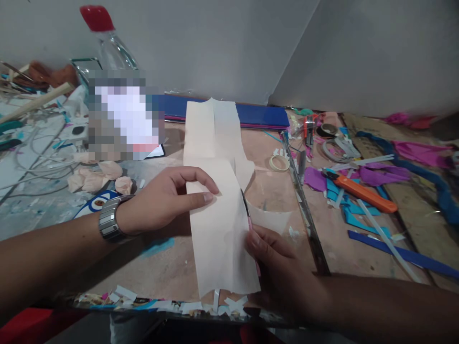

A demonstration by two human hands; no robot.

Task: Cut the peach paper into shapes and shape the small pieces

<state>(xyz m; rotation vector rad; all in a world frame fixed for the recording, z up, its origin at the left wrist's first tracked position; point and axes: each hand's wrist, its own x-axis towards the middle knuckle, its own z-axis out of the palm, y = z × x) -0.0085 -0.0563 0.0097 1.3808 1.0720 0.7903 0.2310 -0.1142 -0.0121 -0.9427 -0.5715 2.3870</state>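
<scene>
Head view. The cream paper (215,234), creased and irregular in outline, extends lengthwise over the middle of the bench (172,272), its far end in front of a flat blue stack (263,115). The left hand (163,198), with a metal watch (109,220) at its wrist, lies over the paper's left side; the grip is narrow, thumb and forefinger nearly meeting, though one cannot tell whether they pinch the sheet. The right hand (274,253) grips pink-handled scissors (245,203), partly hidden, the dark blade at the paper's right edge. Further right: a tape roll (279,163), a metal ruler (304,210) and an orange cutter (366,192).
</scene>
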